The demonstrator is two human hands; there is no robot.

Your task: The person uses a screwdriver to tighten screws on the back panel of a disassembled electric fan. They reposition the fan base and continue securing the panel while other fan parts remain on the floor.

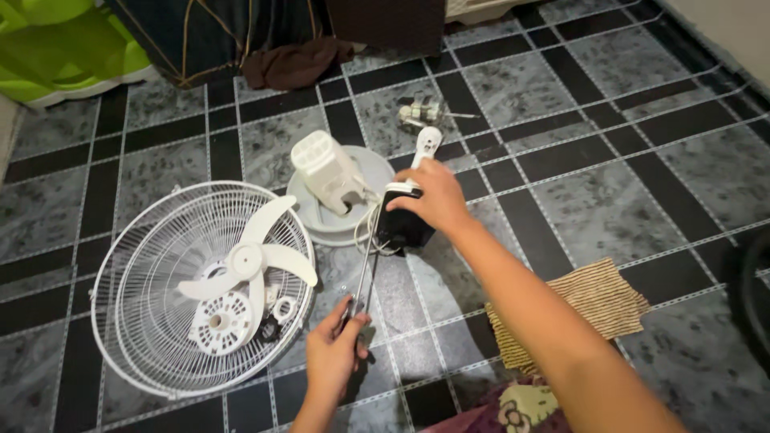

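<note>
My right hand (433, 196) grips a black fan motor block (401, 228) with a white bracket arm (425, 147) sticking up behind it. My left hand (335, 353) holds the handle of a long screwdriver (365, 273) whose shaft runs up to the motor block. White wires loop beside the block. A white motor cover (325, 170) lies on a round white base plate (365, 164) just left of my right hand.
A white fan grille (132, 305) lies on the tiled floor at left, holding a three-blade propeller (249, 261) and small round parts. A small metal part (421, 114) sits farther back. A striped cloth (593, 301) lies at right. Green plastic (56, 48) and dark fabric (293, 64) are at the top.
</note>
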